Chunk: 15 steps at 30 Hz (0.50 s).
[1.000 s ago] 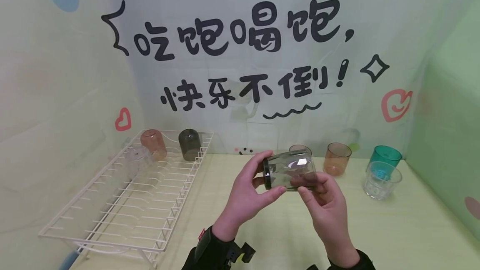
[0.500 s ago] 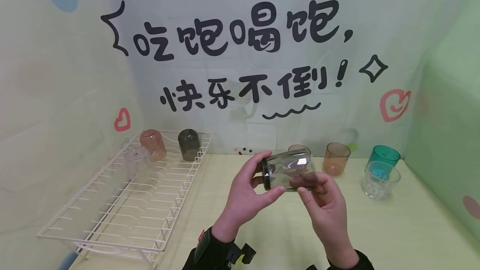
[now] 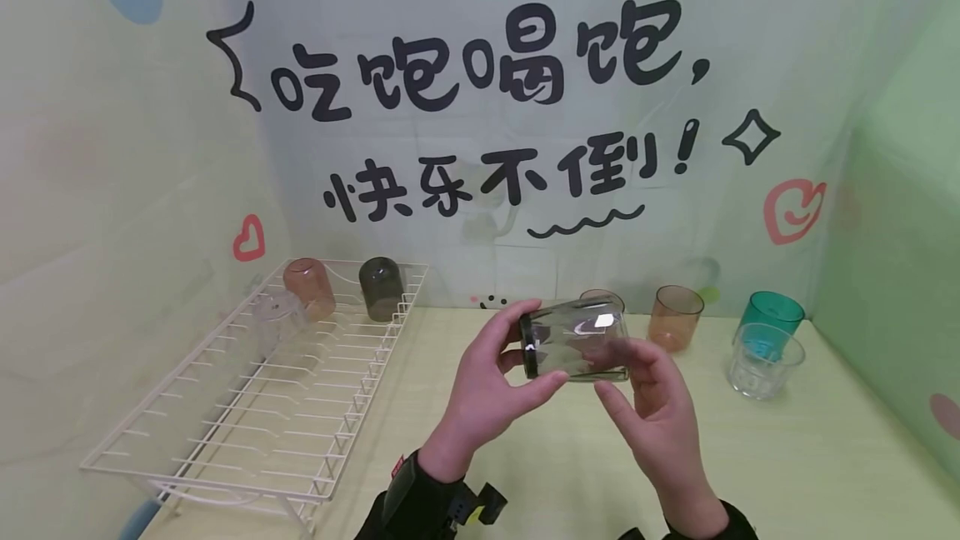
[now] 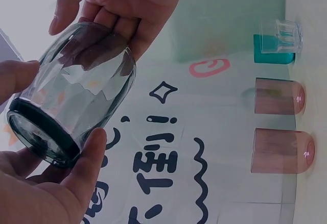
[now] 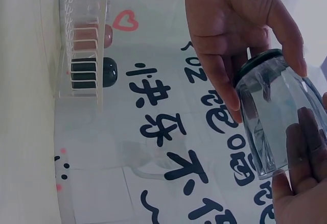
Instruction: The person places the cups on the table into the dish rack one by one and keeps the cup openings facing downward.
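A grey-tinted drinking glass (image 3: 566, 338) lies sideways in the air above the table, its thick dark base to the left and its mouth to the right. My left hand (image 3: 483, 394) grips it around the base end, thumb in front and fingers behind, as the left wrist view of the glass (image 4: 84, 96) also shows. At the mouth end is my right hand (image 3: 663, 432), its fingers behind the rim and seen through the wall. Its thumb stands apart, just below the glass. From the right wrist, the glass (image 5: 271, 117) appears with its base toward the left hand (image 5: 232, 25).
A white wire dish rack (image 3: 225, 486) at the left bears an upside-down pink glass (image 3: 309, 286), a dark grey glass (image 3: 381, 290) and a clear one (image 3: 277, 315). Along the back right stand an amber glass (image 3: 675, 319), a teal glass (image 3: 776, 311) and a clear glass (image 3: 761, 369).
My right hand's grasp has loosened: the gap between its thumb and fingers is wider, and the thumb has dropped from the glass. The left hand and glass have shifted slightly left.
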### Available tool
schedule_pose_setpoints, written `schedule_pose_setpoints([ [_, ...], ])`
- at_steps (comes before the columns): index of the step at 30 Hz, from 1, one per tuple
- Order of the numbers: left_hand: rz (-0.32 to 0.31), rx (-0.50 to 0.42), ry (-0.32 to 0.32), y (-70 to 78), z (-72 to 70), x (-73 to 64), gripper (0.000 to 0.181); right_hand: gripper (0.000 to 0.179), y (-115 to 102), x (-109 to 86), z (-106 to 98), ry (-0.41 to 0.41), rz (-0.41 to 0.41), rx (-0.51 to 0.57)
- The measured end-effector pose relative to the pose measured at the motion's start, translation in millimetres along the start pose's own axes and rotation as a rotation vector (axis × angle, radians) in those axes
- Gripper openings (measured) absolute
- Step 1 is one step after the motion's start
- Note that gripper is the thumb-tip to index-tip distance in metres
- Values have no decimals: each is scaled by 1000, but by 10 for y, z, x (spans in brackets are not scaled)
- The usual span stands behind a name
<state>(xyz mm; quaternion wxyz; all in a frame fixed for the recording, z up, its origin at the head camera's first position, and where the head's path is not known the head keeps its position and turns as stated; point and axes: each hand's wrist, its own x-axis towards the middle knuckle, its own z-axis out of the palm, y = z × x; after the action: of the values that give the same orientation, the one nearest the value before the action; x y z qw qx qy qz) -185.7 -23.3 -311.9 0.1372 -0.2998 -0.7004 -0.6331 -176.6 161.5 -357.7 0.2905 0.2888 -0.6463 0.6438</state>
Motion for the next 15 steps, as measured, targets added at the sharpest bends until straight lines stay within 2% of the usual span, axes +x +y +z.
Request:
schedule_pose_setpoints([
  [4, 8, 8, 6, 9, -27, -3, 63, 52, -4, 10, -34, -39, -14, -9],
  [15, -22, 79, 50, 31, -139, -24, 65, 62, 3, 29, -147, -83, -30, -188],
])
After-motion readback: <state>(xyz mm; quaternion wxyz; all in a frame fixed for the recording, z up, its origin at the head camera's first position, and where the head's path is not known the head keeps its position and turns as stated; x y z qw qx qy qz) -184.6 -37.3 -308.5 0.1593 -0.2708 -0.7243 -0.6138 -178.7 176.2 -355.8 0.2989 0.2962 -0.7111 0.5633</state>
